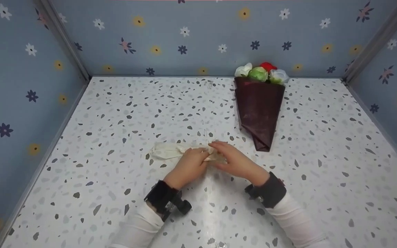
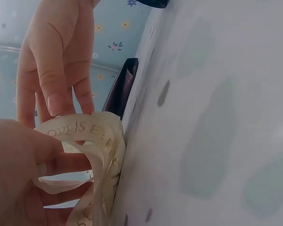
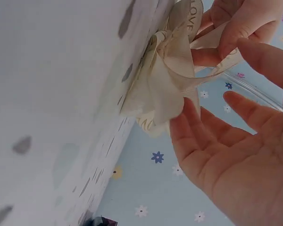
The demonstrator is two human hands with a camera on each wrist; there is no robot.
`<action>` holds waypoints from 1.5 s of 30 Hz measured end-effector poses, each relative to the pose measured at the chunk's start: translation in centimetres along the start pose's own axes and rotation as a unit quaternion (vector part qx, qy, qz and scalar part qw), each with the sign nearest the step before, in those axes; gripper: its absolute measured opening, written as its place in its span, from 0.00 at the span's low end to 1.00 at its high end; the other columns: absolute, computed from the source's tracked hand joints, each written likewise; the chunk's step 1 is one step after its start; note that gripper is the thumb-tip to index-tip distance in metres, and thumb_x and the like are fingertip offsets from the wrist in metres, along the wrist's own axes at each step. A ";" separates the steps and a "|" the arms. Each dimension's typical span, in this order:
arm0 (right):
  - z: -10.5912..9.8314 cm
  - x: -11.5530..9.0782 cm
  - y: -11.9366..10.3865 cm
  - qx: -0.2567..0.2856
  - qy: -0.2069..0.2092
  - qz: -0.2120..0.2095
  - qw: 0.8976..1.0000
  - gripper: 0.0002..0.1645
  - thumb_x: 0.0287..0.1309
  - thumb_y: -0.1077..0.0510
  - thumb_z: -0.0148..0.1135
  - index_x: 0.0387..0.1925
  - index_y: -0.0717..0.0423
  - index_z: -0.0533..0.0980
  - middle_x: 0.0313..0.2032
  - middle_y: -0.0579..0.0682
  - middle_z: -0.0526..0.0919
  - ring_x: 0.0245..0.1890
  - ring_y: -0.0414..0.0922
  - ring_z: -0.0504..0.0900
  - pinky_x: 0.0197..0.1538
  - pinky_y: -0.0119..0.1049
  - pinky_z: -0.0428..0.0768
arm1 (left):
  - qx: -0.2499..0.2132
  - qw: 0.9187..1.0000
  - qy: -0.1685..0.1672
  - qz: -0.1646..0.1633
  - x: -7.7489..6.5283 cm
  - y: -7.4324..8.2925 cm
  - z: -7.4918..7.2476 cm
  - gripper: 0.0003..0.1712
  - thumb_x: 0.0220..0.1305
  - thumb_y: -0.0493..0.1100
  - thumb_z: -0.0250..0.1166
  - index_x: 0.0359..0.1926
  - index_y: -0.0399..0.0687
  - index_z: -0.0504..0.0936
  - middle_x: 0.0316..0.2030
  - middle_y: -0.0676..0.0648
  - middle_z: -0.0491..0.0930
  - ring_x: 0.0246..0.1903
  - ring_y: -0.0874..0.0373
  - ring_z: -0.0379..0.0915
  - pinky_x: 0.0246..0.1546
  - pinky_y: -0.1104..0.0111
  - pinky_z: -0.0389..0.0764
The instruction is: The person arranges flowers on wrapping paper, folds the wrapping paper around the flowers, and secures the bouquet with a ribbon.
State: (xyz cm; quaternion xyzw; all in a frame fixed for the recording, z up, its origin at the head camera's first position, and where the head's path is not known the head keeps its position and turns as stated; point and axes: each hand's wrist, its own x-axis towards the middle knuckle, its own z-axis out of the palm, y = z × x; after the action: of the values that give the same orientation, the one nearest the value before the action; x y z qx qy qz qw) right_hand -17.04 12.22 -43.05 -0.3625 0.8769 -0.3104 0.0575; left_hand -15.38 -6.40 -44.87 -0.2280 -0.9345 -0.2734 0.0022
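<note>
A cream ribbon (image 1: pixel 166 151) with printed lettering lies bunched and looped on the speckled tabletop, in front of both hands. My left hand (image 1: pixel 189 164) holds it; in the right wrist view, the thumb and a finger of the left hand (image 3: pixel 247 23) pinch a strip of the ribbon (image 3: pixel 155 89). Close by on the right is my right hand (image 1: pixel 236 161), its fingers spread and loosely bent. Fingertips of the right hand (image 3: pixel 240 160) touch the ribbon's hanging fold. Words beginning "LOVE IS" show on the ribbon (image 2: pixel 108 134) in the left wrist view.
A bouquet in a dark maroon wrapper (image 1: pixel 260 110) lies behind and right of the hands, with white, green, red and pale blue flowers (image 1: pixel 258 73) toward the back wall. Blue flowered panels (image 1: pixel 205 38) enclose the white speckled table (image 1: pixel 133 113).
</note>
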 end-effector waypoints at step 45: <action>-5.2 -0.9 3.6 0.436 0.140 0.118 0.881 0.14 0.56 0.70 0.57 0.44 0.60 0.80 0.20 0.41 0.71 0.11 0.33 0.59 0.17 0.25 0.57 | -0.313 0.941 0.126 -0.006 -3.0 -4.3 -9.8 0.17 0.63 0.36 0.61 0.19 0.39 0.67 0.16 0.55 0.60 0.18 0.66 0.54 0.23 0.74 0.57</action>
State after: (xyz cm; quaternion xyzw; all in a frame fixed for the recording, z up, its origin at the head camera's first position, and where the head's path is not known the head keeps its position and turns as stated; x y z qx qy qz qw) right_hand -20.20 17.44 -41.08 -0.1475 0.6884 -0.6996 0.1220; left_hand -15.66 -15.90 -39.14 -0.1753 -0.7950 -0.5789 0.0466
